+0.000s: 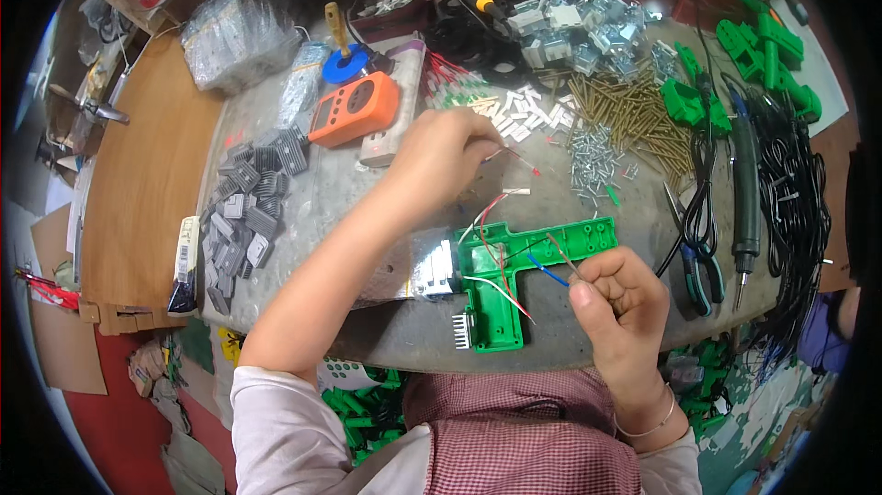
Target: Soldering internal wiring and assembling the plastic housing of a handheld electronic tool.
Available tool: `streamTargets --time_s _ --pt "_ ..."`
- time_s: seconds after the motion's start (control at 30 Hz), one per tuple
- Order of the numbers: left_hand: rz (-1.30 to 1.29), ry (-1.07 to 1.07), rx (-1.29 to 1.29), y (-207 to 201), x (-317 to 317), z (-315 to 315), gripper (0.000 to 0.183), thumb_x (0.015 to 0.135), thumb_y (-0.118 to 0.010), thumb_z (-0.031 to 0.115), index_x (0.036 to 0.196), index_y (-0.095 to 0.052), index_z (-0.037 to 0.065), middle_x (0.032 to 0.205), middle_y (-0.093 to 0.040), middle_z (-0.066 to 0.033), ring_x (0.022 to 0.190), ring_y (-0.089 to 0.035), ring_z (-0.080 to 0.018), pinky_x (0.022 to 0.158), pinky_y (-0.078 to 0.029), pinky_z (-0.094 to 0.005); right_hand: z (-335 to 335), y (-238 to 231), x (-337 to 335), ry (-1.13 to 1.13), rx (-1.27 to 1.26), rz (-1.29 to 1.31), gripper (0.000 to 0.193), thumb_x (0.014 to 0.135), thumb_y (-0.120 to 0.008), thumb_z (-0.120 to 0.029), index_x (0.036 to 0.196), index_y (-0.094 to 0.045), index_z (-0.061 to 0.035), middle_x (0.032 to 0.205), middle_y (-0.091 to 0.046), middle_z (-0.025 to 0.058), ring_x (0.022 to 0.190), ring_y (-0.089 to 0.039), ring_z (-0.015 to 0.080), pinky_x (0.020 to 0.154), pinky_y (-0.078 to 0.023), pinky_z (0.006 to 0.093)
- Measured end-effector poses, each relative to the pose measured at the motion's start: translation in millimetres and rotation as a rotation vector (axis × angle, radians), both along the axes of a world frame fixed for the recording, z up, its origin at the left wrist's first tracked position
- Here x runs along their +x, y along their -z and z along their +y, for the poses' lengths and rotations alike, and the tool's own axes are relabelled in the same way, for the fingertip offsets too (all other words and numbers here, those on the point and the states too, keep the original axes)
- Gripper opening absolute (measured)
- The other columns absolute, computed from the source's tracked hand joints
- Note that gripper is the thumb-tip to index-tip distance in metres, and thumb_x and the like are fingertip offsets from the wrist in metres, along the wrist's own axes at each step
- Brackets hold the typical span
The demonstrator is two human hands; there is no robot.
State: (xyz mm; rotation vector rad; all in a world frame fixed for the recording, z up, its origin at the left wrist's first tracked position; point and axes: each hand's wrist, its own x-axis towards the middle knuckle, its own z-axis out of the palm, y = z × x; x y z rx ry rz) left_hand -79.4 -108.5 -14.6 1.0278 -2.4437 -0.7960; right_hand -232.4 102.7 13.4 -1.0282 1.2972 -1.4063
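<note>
A green T-shaped plastic housing half (498,316) lies open side up at the table's front edge. Red and white wires (491,286) curl out of it, and a white sleeve (516,191) sits beyond its far side. My right hand (625,302) is closed at the housing's right arm, pinching a thin brown wire (563,254); a blue wire (548,268) ends beside the thumb. Farther off, my left hand (444,153) is closed in a pinch over the table. From its fingertips runs a thin lead with a red end (536,170); the fingers partly hide it.
Grey heat sinks (243,206) are heaped at left. An orange meter (356,109) stands behind my left arm. Long brass-coloured screws (634,118), short silver screws (597,160) and white sleeves (524,117) lie beyond the housing. Pliers (695,279) and a soldering iron (745,192) are at right.
</note>
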Motion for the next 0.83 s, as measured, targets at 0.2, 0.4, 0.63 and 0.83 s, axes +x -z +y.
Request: streamTargets --time_s 0.2,0.4,0.63,0.83 --pt "-0.2 -0.04 -0.355 11 -20 -2 0.016 0.078 -0.071 0.015 0.084 -0.069 0.0 0.089 -0.068 -0.0156 0.088 -0.064 -0.0365 0.081 -0.05 -0.0459 -5 0 1 0.057 -0.016 0.005 0.007 0.093 -0.063 -0.002 0.091 -0.057 0.0019 0.062 -0.048 -0.0065 0.055 -0.037 -0.0017 0.049 -0.026 0.0193" --pt "-0.05 -0.071 -0.245 -11 -1 7 0.01 0.082 -0.068 0.007 0.089 -0.065 0.0 0.089 -0.07 -0.0133 0.085 -0.068 -0.0273 0.074 -0.054 -0.038 -9 2 5 0.097 -0.018 -0.012 0.009 0.092 -0.066 -0.005 0.088 -0.06 0.0013 0.062 -0.048 -0.0086 0.056 -0.037 -0.0026 0.049 -0.025 0.0189" --pt "0.218 -0.119 -0.018 -21 31 36 0.014 0.084 -0.071 0.002 0.097 -0.067 0.001 0.088 -0.07 -0.004 0.081 -0.065 -0.0112 0.073 -0.052 -0.025 -13 -3 3 -0.009 0.021 0.109 0.012 0.093 -0.066 -0.008 0.085 -0.062 0.0008 0.064 -0.051 -0.0066 0.06 -0.039 -0.0005 0.052 -0.03 0.0201" --pt "0.474 -0.003 0.59 -41 39 59 0.017 0.086 -0.073 0.007 0.097 -0.068 -0.003 0.094 -0.068 -0.0076 0.083 -0.064 -0.0139 0.076 -0.053 -0.0268 -16 -9 -8 -0.154 -0.068 0.369 0.013 0.096 -0.065 -0.014 0.093 -0.069 -0.0021 0.067 -0.055 -0.0009 0.061 -0.045 0.0056 0.055 -0.038 0.0232"
